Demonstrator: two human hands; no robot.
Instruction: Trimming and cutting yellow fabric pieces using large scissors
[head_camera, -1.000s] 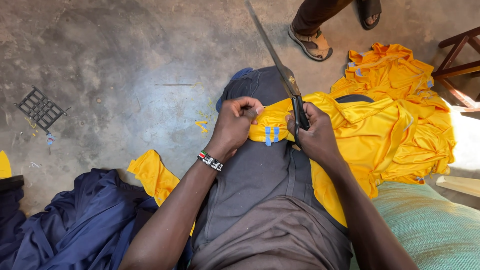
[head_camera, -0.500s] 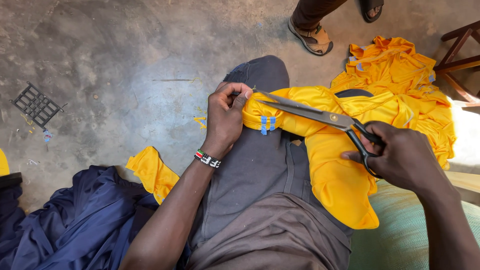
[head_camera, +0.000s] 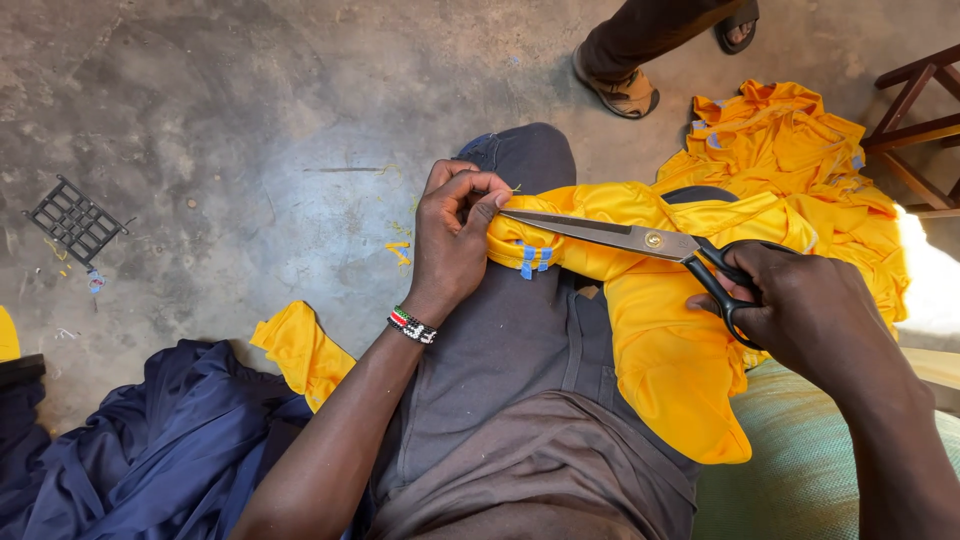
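A yellow garment (head_camera: 670, 340) with small blue tabs lies across my lap, over my grey trousers. My left hand (head_camera: 455, 235) pinches the garment's folded end on my knee, thumb and fingers closed on the cloth. My right hand (head_camera: 800, 305) grips the black handles of long silver scissors (head_camera: 610, 232). The blades look closed and lie flat over the garment, the tip pointing left and nearly touching my left fingers. A beaded bracelet sits on my left wrist.
A pile of yellow garments (head_camera: 790, 150) lies on the concrete floor at the right. Dark blue cloth (head_camera: 150, 450) is heaped at lower left, beside a yellow scrap (head_camera: 300, 345). Another person's sandalled feet (head_camera: 620, 90) stand at the top. A wooden chair leg (head_camera: 915, 130) and a black grate (head_camera: 75, 220) flank the scene.
My right hand swung out to the right, turning the scissors from upright to lying flat across the garment. My left hand kept its pinch on the folded end.
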